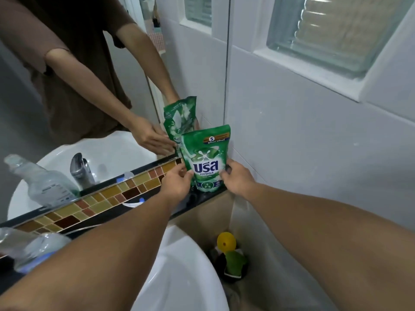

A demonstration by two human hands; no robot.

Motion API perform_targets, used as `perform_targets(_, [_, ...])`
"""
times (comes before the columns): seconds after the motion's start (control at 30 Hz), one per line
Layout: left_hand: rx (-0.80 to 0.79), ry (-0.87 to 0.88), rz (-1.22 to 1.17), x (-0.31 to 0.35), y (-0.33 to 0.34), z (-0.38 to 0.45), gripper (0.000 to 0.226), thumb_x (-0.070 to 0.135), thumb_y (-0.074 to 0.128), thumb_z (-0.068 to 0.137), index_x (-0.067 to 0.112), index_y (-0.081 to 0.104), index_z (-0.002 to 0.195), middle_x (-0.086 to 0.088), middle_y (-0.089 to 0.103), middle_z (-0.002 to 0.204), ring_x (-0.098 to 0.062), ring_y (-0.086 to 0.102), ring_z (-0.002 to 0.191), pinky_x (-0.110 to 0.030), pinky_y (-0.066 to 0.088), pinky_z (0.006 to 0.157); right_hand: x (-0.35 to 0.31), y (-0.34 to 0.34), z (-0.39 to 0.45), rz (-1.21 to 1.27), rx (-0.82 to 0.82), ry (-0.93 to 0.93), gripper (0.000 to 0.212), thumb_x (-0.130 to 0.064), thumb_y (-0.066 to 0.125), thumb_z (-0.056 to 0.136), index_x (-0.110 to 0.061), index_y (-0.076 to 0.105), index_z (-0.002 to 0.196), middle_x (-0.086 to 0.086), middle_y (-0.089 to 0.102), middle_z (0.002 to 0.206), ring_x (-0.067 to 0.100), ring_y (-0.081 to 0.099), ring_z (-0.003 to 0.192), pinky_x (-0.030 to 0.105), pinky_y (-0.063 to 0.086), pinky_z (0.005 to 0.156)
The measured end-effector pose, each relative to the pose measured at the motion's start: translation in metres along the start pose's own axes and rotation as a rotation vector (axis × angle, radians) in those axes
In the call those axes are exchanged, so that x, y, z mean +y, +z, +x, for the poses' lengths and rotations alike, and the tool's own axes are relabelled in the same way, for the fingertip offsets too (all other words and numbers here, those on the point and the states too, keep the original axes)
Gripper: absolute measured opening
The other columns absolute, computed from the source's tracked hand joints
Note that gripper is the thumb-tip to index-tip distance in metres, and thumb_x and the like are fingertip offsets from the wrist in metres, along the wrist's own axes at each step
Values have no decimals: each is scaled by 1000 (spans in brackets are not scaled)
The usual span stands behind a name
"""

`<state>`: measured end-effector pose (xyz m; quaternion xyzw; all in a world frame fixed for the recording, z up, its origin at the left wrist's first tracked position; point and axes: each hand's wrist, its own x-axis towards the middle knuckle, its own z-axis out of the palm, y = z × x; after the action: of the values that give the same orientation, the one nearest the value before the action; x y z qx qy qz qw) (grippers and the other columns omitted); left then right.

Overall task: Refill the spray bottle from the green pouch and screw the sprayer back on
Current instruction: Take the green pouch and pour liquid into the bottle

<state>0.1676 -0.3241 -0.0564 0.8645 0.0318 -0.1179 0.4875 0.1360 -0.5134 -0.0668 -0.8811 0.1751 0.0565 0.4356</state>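
The green pouch (206, 156) stands upright on the dark ledge (208, 197) in the corner, against the mirror and the white tiled wall. My left hand (176, 182) grips its lower left edge, and my right hand (238, 179) holds its lower right edge. The clear spray bottle (33, 245) lies at the far left of the ledge, partly hidden behind my left forearm; its sprayer is not visible. The mirror shows the bottle's reflection (38, 180) and the back of the pouch.
A white sink basin (179, 272) sits below my arms. A green bottle with a yellow cap (231, 254) stands on the floor by the wall. A mosaic tile strip (89, 203) runs along the mirror's bottom edge. Glass-block windows are set in the wall above.
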Motion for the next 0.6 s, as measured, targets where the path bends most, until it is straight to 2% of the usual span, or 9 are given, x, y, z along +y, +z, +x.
perform_targets(0.13, [48, -24, -40, -5, -15, -6, 35, 31, 65, 102, 12, 70, 131, -5, 73, 127, -22, 67, 112, -37, 51, 105, -11, 6, -6, 82, 3, -38, 35, -32, 53, 108, -23, 58, 141, -3, 73, 115, 22, 68, 108, 41, 54, 97])
perform_targets(0.23, [49, -45, -63, -6, -32, -12, 28, 28, 67, 100, 12, 69, 123, -4, 74, 122, -20, 68, 105, -37, 54, 100, -28, 12, -13, 58, 9, -85, 29, -35, 53, 108, -26, 61, 134, -15, 69, 102, 20, 68, 103, 48, 55, 96])
perform_targets(0.3, [47, -57, -85, -8, -45, -19, 21, 24, 66, 101, 15, 65, 119, -2, 75, 114, -11, 68, 92, -29, 55, 87, -41, 18, -20, 44, 9, -135, 23, -35, 52, 108, -28, 62, 128, -17, 67, 99, 19, 68, 101, 50, 56, 95])
perform_targets(0.37, [59, -75, -78, -9, -60, -33, 14, 24, 66, 101, 21, 58, 111, 7, 70, 99, -3, 62, 82, -18, 48, 73, -56, 25, -30, 62, -5, -195, 18, -32, 53, 108, -30, 63, 123, -13, 69, 103, 18, 69, 100, 46, 56, 95])
perform_targets(0.5, [102, -144, -122, -20, -92, -62, 26, 34, 70, 97, 22, 54, 114, 7, 63, 100, -16, 61, 93, -28, 43, 86, -84, 43, -55, 70, -78, -282, 30, -25, 56, 108, -18, 62, 136, -3, 69, 116, 19, 67, 104, 39, 56, 93])
perform_targets(0.6, [162, -203, -252, -28, -116, -81, 35, 36, 71, 94, 19, 52, 118, 1, 67, 110, -20, 62, 100, -30, 42, 87, -105, 55, -71, 20, -135, -373, 22, -22, 55, 108, -17, 65, 126, 1, 72, 111, 20, 70, 100, 42, 60, 88])
